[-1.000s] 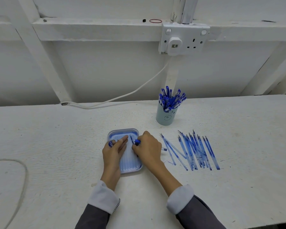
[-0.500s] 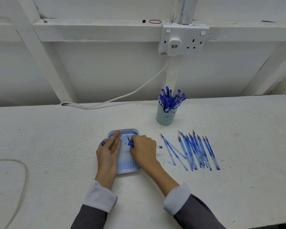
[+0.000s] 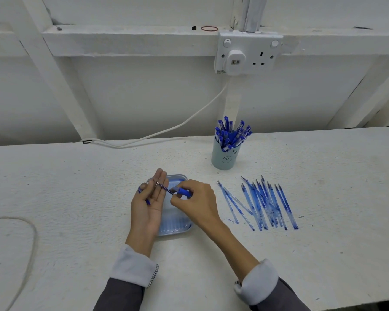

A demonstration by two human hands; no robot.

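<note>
Looks like a plain workshop/assembly bench: rough white-painted worktop (image 3: 76, 198), white braced frame wall (image 3: 54, 63) at far side, surface-mounted double socket (image 3: 248, 53) with cable (image 3: 166, 129), cup of blue pens (image 3: 226, 151), row of refills (image 3: 263, 203) at right.

bright, even light from overhead; soft faint shadows under the forearms; wide-angle bending at the frame edges; slightly soft, compressed detail throughout.

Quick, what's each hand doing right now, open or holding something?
Left hand: fingers straight, thumb pins a small blue pen part.
Right hand: pinches a blue pen, tip toward the left palm.
</note>
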